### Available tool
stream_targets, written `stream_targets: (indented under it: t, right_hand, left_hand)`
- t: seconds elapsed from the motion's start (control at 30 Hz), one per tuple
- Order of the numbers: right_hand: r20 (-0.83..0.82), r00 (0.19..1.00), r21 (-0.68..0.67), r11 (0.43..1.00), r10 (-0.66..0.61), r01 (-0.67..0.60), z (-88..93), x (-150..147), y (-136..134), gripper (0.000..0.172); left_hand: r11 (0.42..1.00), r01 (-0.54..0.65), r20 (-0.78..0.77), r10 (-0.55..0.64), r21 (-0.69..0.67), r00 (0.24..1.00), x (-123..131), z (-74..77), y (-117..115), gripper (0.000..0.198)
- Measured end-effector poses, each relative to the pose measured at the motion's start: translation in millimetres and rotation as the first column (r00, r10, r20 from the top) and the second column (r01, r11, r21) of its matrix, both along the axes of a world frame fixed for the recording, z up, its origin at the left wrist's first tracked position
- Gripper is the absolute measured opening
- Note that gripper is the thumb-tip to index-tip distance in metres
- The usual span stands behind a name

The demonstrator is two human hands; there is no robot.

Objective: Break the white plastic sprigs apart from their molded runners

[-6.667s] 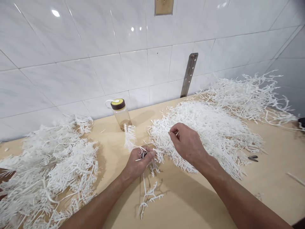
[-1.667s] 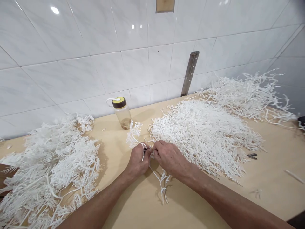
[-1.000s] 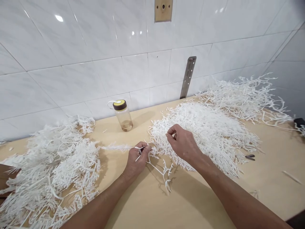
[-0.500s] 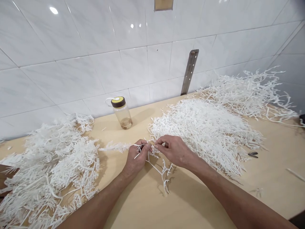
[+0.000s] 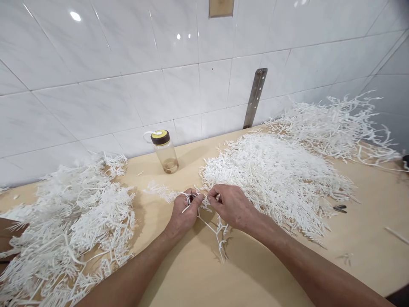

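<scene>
- Head view: the left hand (image 5: 185, 211) pinched a white sprig (image 5: 220, 232) between thumb and fingers, just above the surface (image 5: 179, 273); the fingers hid the sprig's middle.
- Below that grip the sprig's forked end hung toward the person; a feathery tuft (image 5: 159, 190) stuck out on the other side, and whether it joined the same stem was hidden.
- A dark patch showed between the left fingers, too small to identify.
- The right hand (image 5: 231, 207) had thumb and forefinger tips brought near each other, just beside the left fingertips; I could not tell whether they pinched anything, and the other fingers were tucked out of sight.
- Past the right hand lay the middle pile (image 5: 277, 175), partly covered by that hand and wrist; the far pile (image 5: 329, 125) merged into it, their border hard to trace.
- The left pile (image 5: 96, 217) ran out of view and partly covered a brown thing (image 5: 11, 232).
- The bottle (image 5: 165, 151) stood upright near the wall (image 5: 128, 42), brownish contents unclear.
- A stick (image 5: 397, 236) and a black thing (image 5: 405, 161) were cut off at the right edge, a plate (image 5: 221, 7) at the top.
</scene>
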State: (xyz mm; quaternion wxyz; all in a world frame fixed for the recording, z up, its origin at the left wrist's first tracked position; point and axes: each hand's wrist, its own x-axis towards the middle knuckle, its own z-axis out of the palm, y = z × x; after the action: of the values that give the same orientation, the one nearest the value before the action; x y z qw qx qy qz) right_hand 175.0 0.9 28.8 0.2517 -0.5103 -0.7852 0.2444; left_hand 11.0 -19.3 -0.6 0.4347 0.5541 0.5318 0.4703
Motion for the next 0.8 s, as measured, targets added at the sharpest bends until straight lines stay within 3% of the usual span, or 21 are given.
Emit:
stream_targets:
  t: [0.1,0.23,0.47,0.63,0.8]
  right_hand:
    - [0.042,0.997,0.024,0.997,-0.071,0.07,-0.4,2,3,0.014]
    - [-0.063,0.988,-0.063,0.989,-0.141,0.137,5.8,9,5,0.008]
    - [-0.272,0.962,-0.171,0.985,-0.025,-0.022,-1.0,11,6,0.011]
    - [-0.349,0.935,-0.325,0.927,0.067,-0.187,-2.3,13,7,0.022]
    - [-0.289,0.956,-0.294,0.945,0.059,-0.147,1.4,10,4,0.013]
  left_hand:
    - [0.999,-0.005,-0.013,0.005,0.032,1.0,2,4.0,-4,0.034]
    - [1.0,0.002,0.0,-0.002,0.011,1.0,2,6.8,-5,0.034]
    - [1.0,-0.007,0.051,0.008,-0.022,0.999,2,2.8,-2,0.036]
    - [1.0,0.02,0.03,-0.02,-0.019,0.999,1,0.0,-1,0.036]
    - [1.0,0.023,0.012,-0.023,-0.006,1.0,1,0.6,-1,0.036]
